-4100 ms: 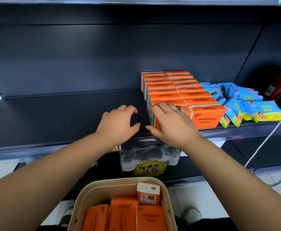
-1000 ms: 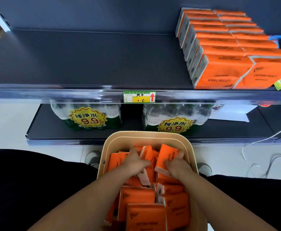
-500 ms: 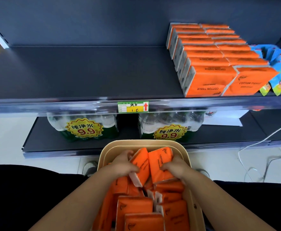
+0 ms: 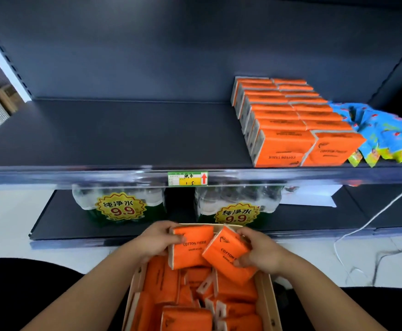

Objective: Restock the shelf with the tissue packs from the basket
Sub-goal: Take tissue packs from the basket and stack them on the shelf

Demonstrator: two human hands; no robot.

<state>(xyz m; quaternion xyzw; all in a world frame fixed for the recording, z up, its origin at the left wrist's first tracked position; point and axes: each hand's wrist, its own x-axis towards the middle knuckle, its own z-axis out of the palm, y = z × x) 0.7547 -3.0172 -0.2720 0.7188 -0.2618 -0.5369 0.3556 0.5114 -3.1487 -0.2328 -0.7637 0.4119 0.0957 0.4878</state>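
Over the basket of loose packs, our left hand curls its fingers round one orange tissue pack while our right hand grips a tilted second pack just beside it, below the shelf with its stocked rows.

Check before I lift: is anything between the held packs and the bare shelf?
Nothing visible: left hand and right hand hold tissue packs above the basket; the bare shelf left of the orange rows lies open.
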